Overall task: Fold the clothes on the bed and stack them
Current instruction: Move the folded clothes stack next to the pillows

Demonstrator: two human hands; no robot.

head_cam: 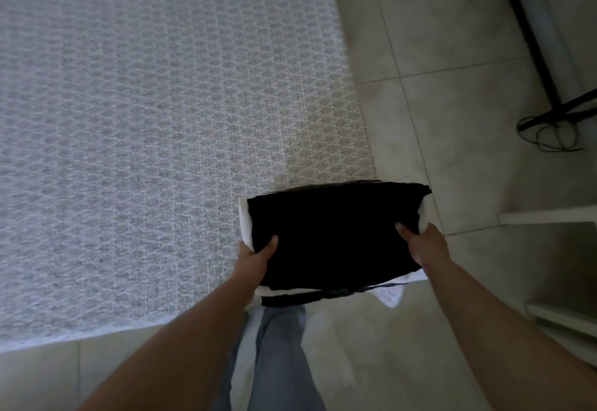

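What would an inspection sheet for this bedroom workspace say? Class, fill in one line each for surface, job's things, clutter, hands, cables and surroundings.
Surface: patterned bed cover, no clothes lying on the part in view.
Job's things: folded stack, black garment on top, white pieces beneath, held over the bed's corner.
Clutter: nothing seen.
Hands: left hand and right hand grip the stack's sides, thumbs on top.
Cables: dark cord looped on the floor.
Surroundings: tiled floor; black metal frame at upper right.

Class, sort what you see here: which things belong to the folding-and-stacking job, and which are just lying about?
Belong to the job:
stack of folded clothes
bed
left hand
right hand

Just lying about:
black metal frame
loose black cable
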